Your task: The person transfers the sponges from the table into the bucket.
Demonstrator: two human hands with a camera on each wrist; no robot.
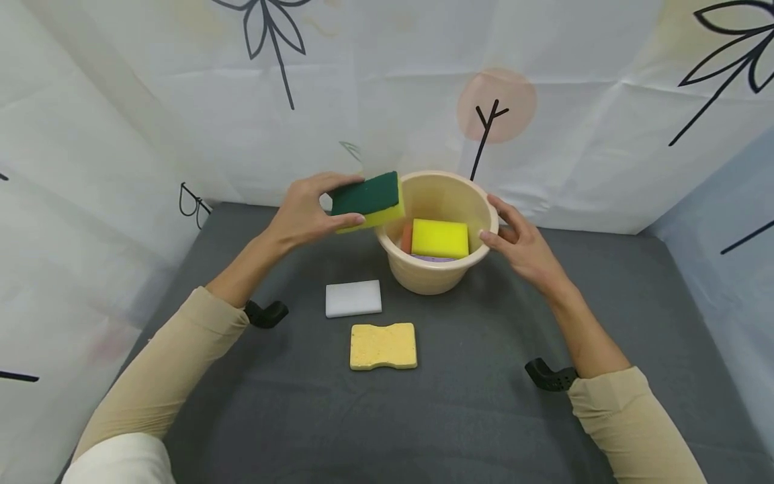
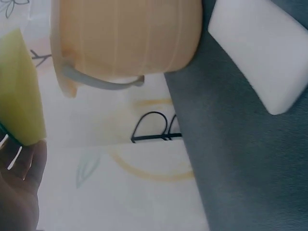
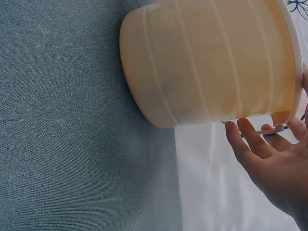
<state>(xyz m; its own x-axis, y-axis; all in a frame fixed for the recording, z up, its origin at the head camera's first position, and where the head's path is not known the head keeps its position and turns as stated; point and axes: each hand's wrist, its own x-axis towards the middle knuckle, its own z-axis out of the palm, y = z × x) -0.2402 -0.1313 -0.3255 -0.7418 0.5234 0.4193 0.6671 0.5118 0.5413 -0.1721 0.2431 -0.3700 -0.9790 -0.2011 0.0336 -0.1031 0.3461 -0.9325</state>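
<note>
My left hand (image 1: 304,210) pinches a green and yellow scouring sponge (image 1: 366,195) between thumb and fingers, raised at the left rim of a beige plastic bucket (image 1: 417,274). In the left wrist view the yellow side of that sponge (image 2: 20,91) faces the camera. At the bucket's right rim, my right hand (image 1: 520,243) grips the edge, its thumb over the top and other fingers along the outside near the handle (image 3: 272,130). Inside the bucket lie a bright yellow sponge (image 1: 440,238), an orange piece (image 1: 406,238) and something purple (image 1: 432,258), both mostly hidden.
On the dark grey tabletop (image 1: 471,410) in front of the bucket lie a white sponge (image 1: 353,298) and, nearer me, a pale yellow sponge (image 1: 383,347) with notched sides. White patterned cloth (image 1: 387,87) hangs behind and at both sides of the table.
</note>
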